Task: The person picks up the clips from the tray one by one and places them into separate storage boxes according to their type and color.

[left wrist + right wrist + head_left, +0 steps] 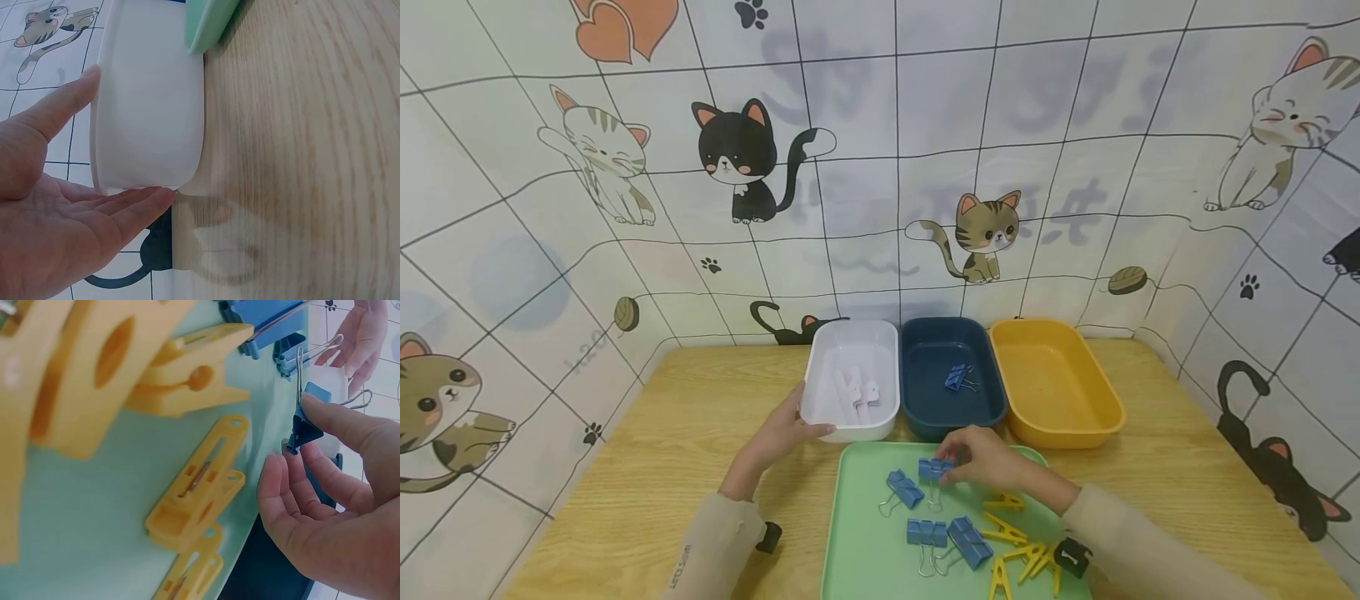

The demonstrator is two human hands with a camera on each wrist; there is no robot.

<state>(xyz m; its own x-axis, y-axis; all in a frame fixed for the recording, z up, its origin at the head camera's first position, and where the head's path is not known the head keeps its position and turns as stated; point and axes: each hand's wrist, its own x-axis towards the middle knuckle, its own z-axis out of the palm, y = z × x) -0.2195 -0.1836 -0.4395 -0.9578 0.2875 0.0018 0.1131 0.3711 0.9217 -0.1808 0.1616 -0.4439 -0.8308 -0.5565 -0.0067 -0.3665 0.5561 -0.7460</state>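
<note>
My right hand (988, 460) pinches a blue binder clip (305, 430) between thumb and fingers, over the far part of the green tray (867, 550). Other blue binder clips (927, 532) lie on the tray with their wire handles out. Several yellow clothespins (1003, 530) are scattered at the tray's right, under the right wrist. My left hand (778, 433) touches the near left corner of the white bin (150, 94), thumb and fingers extended along its sides. Pale clip-like pieces (853, 393) lie inside that bin.
Beside the white bin stand a navy bin (917, 329) with a blue binder clip (956, 377) inside and a yellow bin (1052, 367). All three sit behind the tray on a wooden table (700, 417). A cat-print sheet (865, 192) rises behind and at both sides.
</note>
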